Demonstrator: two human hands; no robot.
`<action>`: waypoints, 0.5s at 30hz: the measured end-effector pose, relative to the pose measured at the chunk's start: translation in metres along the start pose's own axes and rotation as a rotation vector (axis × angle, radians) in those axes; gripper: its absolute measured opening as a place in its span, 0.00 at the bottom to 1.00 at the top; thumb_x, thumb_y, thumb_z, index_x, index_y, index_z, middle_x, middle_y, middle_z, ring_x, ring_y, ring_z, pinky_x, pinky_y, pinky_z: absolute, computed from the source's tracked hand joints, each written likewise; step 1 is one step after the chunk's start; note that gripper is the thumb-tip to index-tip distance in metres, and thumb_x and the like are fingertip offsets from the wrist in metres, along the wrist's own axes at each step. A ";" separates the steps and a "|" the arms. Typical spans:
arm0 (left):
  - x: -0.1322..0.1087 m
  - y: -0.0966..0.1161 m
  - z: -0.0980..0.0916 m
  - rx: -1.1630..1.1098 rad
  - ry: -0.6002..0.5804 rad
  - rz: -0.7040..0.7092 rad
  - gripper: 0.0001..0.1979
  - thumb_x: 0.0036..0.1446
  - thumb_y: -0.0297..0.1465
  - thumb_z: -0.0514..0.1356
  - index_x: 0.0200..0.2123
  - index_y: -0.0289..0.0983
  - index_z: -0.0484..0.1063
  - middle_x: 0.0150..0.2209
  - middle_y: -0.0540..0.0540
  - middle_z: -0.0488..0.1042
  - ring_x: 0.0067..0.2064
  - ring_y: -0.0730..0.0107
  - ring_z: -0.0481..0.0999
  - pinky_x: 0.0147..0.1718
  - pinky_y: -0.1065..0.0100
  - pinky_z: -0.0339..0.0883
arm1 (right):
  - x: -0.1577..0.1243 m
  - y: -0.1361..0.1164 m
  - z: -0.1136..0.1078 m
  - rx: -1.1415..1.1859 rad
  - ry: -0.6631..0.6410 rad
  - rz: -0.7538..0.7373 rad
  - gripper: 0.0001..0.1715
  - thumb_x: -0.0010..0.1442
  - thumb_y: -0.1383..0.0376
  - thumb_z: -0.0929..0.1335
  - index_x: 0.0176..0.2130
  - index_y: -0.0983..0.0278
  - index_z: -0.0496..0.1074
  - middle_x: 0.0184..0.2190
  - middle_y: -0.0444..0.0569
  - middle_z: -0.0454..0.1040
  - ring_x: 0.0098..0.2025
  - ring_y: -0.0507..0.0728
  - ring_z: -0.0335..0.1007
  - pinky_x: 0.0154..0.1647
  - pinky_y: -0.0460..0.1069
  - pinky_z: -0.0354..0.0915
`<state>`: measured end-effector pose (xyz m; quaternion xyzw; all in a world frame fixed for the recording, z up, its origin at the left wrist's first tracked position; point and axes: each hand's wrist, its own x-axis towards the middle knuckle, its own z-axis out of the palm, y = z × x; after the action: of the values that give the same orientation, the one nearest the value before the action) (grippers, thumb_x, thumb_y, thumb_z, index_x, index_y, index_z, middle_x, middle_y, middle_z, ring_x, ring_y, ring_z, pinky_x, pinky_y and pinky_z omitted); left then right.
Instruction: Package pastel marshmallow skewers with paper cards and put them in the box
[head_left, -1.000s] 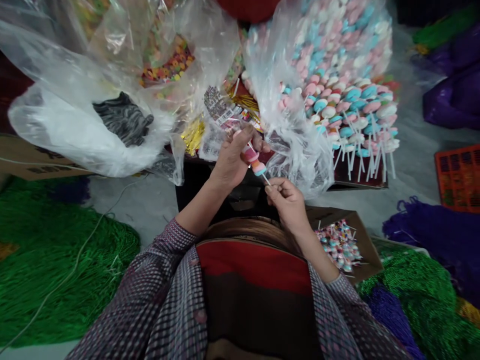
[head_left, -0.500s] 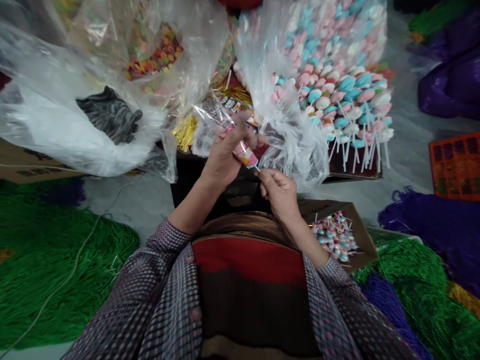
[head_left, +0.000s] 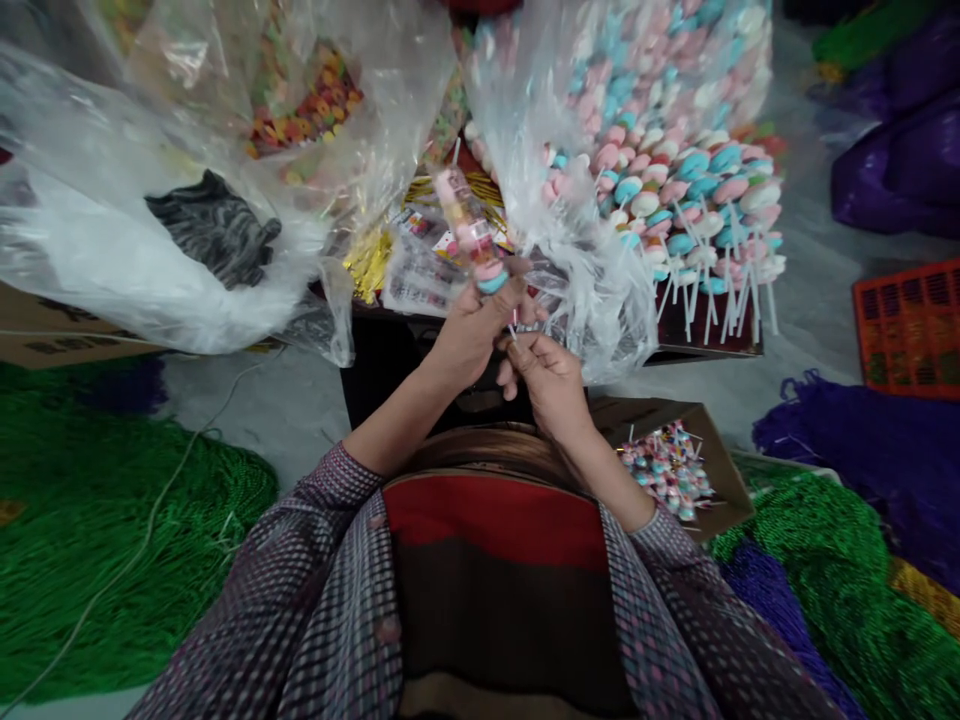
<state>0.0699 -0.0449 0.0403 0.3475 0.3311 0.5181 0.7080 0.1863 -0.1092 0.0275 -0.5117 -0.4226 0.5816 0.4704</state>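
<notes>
A wrapped marshmallow candy stick [head_left: 474,232] points up and away over the table, its clear printed wrapper round pink, tan and blue pieces. My left hand [head_left: 480,325] is closed round the bottom of the wrapper, just below the blue piece. Close beside it, my right hand [head_left: 546,372] pinches the white stick between thumb and forefinger. Beneath the candy lie flat printed wrappers [head_left: 424,275] and gold twist ties [head_left: 369,265]. Whether a tie is between my fingers is too small to see.
Many unwrapped marshmallow sticks [head_left: 690,200] are piled at the table's right, sticks over the edge. Clear bags of gummy candy [head_left: 307,110] stand at the back left. A cardboard box [head_left: 724,480] of wrapped candies sits by my right forearm. Green stringy bundles [head_left: 135,520] lie left.
My left hand has slid down from round the wrapped pieces to the bottom of the wrapper, uncovering the candy above it. My right hand keeps hold of the stick, slightly further left.
</notes>
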 end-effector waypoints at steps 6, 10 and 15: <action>-0.003 -0.002 -0.017 0.349 -0.038 0.105 0.12 0.58 0.42 0.69 0.32 0.41 0.75 0.28 0.53 0.73 0.31 0.73 0.70 0.36 0.69 0.64 | 0.000 0.002 -0.004 -0.051 0.077 -0.078 0.20 0.64 0.46 0.70 0.38 0.60 0.74 0.22 0.37 0.74 0.19 0.47 0.64 0.24 0.45 0.61; -0.002 0.002 -0.022 0.556 -0.001 0.198 0.16 0.60 0.35 0.68 0.22 0.41 0.69 0.23 0.54 0.65 0.27 0.71 0.63 0.36 0.66 0.61 | -0.001 0.000 -0.011 -0.223 0.146 -0.168 0.19 0.67 0.47 0.68 0.46 0.58 0.74 0.23 0.38 0.73 0.21 0.49 0.66 0.27 0.47 0.65; -0.002 -0.001 -0.017 0.521 -0.025 0.163 0.11 0.58 0.30 0.69 0.24 0.41 0.73 0.24 0.51 0.69 0.31 0.66 0.70 0.43 0.63 0.63 | 0.002 -0.002 -0.017 -0.345 0.132 -0.206 0.27 0.68 0.50 0.67 0.63 0.52 0.69 0.24 0.40 0.74 0.21 0.52 0.66 0.27 0.51 0.67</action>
<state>0.0562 -0.0444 0.0306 0.5498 0.4155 0.4664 0.5546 0.2034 -0.1066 0.0273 -0.5758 -0.5342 0.4146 0.4595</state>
